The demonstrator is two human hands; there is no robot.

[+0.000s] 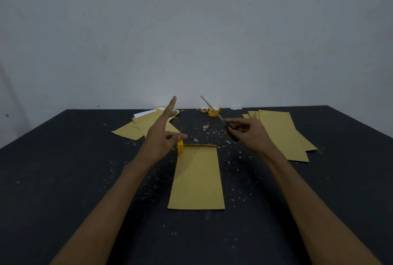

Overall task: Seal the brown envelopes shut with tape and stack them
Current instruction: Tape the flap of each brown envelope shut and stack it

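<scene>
Brown envelope (196,177) lies flat mid table (63,169), flap end away from me. I see left grip (161,139) pinching yellow tape roll (180,146) at envelope's top-left corner, index finger straight up. Right grip (247,134) closed round scissors (212,111), blades raised. Left pile (144,125) & right pile (280,133) of envelopes lie farther back, spare rolls (213,111) at far edge.

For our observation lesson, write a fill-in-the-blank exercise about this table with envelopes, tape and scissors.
1. The right hand grips the ____ with the blades pointing up.
2. The left hand pinches a yellow roll of ____.
3. The lone envelope lies ____ the two forearms.
Missing words: scissors; tape; between.
</scene>
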